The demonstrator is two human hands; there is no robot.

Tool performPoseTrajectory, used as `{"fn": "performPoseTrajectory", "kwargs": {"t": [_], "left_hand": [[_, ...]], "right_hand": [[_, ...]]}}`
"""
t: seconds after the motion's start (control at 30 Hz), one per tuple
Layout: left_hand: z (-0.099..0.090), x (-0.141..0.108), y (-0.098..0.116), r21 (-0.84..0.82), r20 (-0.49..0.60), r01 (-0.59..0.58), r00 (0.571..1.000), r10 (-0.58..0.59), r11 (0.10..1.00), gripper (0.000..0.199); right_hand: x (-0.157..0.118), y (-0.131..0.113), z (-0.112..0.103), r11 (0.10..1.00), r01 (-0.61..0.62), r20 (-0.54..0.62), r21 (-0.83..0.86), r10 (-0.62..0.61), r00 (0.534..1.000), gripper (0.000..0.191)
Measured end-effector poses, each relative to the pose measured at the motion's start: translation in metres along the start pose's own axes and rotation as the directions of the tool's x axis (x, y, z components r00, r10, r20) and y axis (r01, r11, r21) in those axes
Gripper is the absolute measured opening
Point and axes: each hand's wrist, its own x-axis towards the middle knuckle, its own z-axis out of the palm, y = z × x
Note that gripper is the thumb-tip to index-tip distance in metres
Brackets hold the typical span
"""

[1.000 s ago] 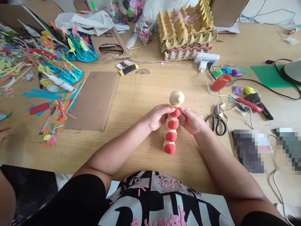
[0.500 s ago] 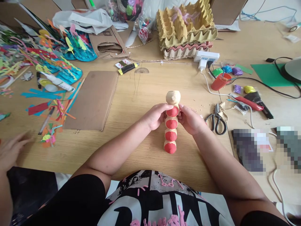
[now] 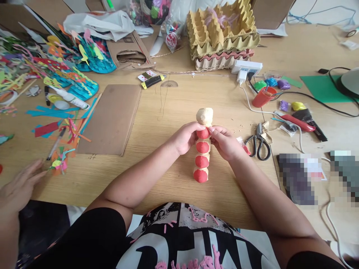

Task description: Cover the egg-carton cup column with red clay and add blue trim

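A strip of egg carton cups [image 3: 202, 147] lies lengthwise in front of me, pointing toward my body. Several of its cups carry red clay on top; the far end cup is bare and pale yellow. My left hand [image 3: 185, 138] grips the strip's left side near the second cup, thumb on the red patch. From the right, my right hand [image 3: 226, 142] pinches the same cup, its thumb at the red edge. The undersides of the fingers are partly hidden. Scissors [image 3: 260, 142] with black handles lie right of my right hand.
Stacked egg trays [image 3: 224, 41] stand at the back beside a power strip [image 3: 246, 67]. A cardboard sheet [image 3: 108, 119] and paper scraps lie left. Another person's hand [image 3: 22, 183] rests at the left edge. A red cup [image 3: 263, 96] and cables are on the right.
The strip has tilted and shifted slightly left. My right thumb has moved onto the red patch's edge. The other person's hand has moved right, toward the paper scraps.
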Motion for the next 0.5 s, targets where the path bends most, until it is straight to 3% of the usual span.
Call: {"fn": "performPoseTrajectory", "kwargs": {"t": [0.13,0.37,0.5], "left_hand": [[-0.0001,0.0002,-0.0006,-0.013,-0.038,0.011,0.999,-0.011,1.0,0.028],[-0.0007,0.004,0.0006,-0.047,0.168,-0.019,0.985,0.027,0.999,0.046],[-0.002,0.0036,0.0017,0.003,0.176,-0.017,0.984,0.016,1.0,0.045]], "right_hand": [[-0.0011,0.0009,0.0016,1.0,-0.008,0.0,0.011,0.008,1.0,0.069],[0.0025,0.0048,-0.004,0.995,-0.027,-0.021,0.093,0.029,0.999,0.072],[0.0025,0.0049,-0.0063,0.988,-0.062,-0.022,0.138,0.066,0.998,0.066]]}}
